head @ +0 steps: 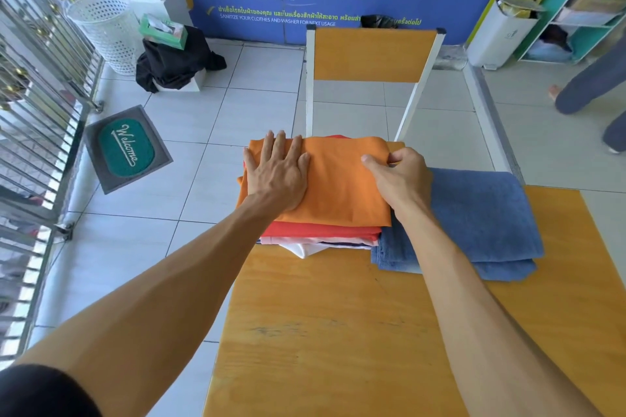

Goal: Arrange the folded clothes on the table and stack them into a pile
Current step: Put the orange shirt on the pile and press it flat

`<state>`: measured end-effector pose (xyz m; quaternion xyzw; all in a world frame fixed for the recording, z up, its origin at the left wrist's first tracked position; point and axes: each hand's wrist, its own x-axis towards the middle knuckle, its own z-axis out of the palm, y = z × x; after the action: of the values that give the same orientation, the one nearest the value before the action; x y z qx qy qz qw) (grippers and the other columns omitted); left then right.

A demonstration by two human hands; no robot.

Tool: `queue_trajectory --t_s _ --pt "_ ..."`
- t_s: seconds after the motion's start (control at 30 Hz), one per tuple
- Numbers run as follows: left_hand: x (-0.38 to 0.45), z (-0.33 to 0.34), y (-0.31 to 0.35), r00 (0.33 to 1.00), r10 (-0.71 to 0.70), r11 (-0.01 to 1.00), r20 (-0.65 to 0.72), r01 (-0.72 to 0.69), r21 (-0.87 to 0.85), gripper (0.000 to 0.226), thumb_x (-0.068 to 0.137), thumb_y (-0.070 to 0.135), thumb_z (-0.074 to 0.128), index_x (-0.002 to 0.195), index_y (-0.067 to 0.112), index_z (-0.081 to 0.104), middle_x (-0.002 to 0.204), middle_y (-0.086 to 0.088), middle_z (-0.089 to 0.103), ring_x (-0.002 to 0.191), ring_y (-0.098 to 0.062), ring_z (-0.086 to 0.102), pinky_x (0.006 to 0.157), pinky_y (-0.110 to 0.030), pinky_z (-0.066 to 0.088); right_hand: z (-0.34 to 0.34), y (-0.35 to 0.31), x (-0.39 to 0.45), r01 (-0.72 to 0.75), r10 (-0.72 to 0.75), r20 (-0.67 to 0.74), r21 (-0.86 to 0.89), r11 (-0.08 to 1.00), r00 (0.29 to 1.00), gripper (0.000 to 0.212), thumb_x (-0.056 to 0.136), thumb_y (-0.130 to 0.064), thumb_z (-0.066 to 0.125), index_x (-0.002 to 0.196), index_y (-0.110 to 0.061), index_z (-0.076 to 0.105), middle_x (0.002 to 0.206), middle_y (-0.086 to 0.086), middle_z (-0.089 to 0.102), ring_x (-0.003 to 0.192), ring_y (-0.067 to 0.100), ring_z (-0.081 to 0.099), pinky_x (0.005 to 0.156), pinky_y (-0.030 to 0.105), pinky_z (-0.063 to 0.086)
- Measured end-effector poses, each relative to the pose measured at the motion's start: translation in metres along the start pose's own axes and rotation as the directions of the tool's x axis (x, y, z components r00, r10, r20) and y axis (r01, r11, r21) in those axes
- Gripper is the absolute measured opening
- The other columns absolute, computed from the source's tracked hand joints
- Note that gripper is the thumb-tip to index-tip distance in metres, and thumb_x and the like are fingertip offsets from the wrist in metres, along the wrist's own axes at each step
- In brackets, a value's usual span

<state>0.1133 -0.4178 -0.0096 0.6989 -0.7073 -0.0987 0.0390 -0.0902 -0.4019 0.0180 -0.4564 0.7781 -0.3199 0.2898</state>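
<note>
Head view, pile: your stack of folded clothes sits at the far left corner of the counter [338, 332], with the orange garment [338, 179] on top, a red garment [321, 230] beneath it, and white and pink layers at the bottom.
Head view, left hand: your left hand [276, 173] lies flat on the orange garment's left half, fingers spread and straight, likely pinning the pile so it does not slide off the corner.
Head view, right hand: your right hand [399, 173] curls its fingers and thumb over the orange garment's right edge, pinching the fabric, apparently to square that edge with the layers below.
Head view, blue towel: the folded blue towel [474, 220] lies just beside the pile on the right, touching its side, not yet stacked.
Head view, surroundings: a chair [372, 54] stands beyond the counter; a white basket [101, 24] sits by the wall.
Judgement: the towel probably goes on next.
</note>
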Motion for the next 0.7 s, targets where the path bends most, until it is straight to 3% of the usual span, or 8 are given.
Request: queue_trajectory --t_s 0.07,0.17,0.3,0.37,0.5,0.7 --pt "-0.001 0.0 0.0 1.0 0.002 1.0 -0.009 -0.002 0.0 0.061 0.101 0.053 0.005 0.157 0.03 0.012 0.166 -0.003 0.008 0.153 -0.022 -0.003 0.118 -0.061 -0.001 0.002 -0.003 -0.001 -0.055 0.049 0.112 0.049 0.997 0.992 0.051 0.082 -0.064 0.069 0.076 -0.014 0.061 0.07 -0.004 0.061 0.069 0.018 0.061 0.059 0.03 0.045" --pt "-0.001 0.0 0.0 1.0 -0.005 1.0 -0.003 0.005 0.0 0.061 0.101 0.054 0.005 0.156 0.03 0.012 0.166 -0.003 0.007 0.153 -0.021 -0.004 0.118 -0.061 -0.002 0.004 -0.003 0.0 -0.048 0.051 0.213 -0.02 0.999 0.976 0.053 0.094 -0.061 0.055 0.085 -0.009 0.061 0.079 0.001 0.062 0.079 0.023 0.062 0.061 0.03 0.042" --pt "0.002 -0.007 0.001 1.0 0.006 1.0 0.012 -0.006 -0.017 0.061 0.1 0.056 0.006 0.156 0.031 0.015 0.166 -0.005 0.007 0.153 -0.022 -0.004 0.117 -0.062 -0.006 -0.006 -0.007 0.01 0.054 -0.061 0.105 0.069 0.996 0.993 0.046 0.1 -0.047 0.055 0.069 -0.013 0.051 0.069 0.0 0.054 0.067 0.021 0.055 0.061 0.031 0.041" --pt "0.003 -0.009 0.0 1.0 0.003 0.999 -0.015 -0.003 -0.034 0.061 0.1 0.057 0.009 0.155 0.031 0.018 0.165 -0.005 0.009 0.153 -0.023 -0.002 0.117 -0.063 -0.006 -0.003 -0.003 0.012 0.054 -0.066 0.101 0.116 0.992 0.993 0.044 0.101 -0.044 0.056 0.071 -0.011 0.054 0.068 0.0 0.053 0.064 0.018 0.053 0.06 0.031 0.042" --pt "-0.002 -0.003 0.002 0.998 -0.006 0.999 -0.063 0.003 -0.044 0.059 0.101 0.056 0.009 0.155 0.034 0.019 0.165 -0.004 0.01 0.153 -0.022 -0.001 0.117 -0.062 -0.005 0.008 0.022 0.012 -0.084 0.05 0.184 0.182 0.98 0.982 0.044 0.1 -0.045 0.057 0.104 -0.003 0.069 0.088 0.006 0.064 0.079 0.021 0.06 0.079 0.042 0.057" --pt "-0.001 -0.005 -0.001 1.0 -0.006 0.998 -0.023 0.005 -0.064 0.058 0.101 0.053 0.008 0.155 0.034 0.017 0.166 -0.004 0.01 0.153 -0.021 -0.002 0.117 -0.062 -0.006 0.015 0.023 0.016 -0.157 0.119 0.166 0.244 0.957 0.979 0.044 0.096 -0.053 0.06 0.099 -0.011 0.07 0.108 0.013 0.072 0.1 0.031 0.069 0.089 0.046 0.059"
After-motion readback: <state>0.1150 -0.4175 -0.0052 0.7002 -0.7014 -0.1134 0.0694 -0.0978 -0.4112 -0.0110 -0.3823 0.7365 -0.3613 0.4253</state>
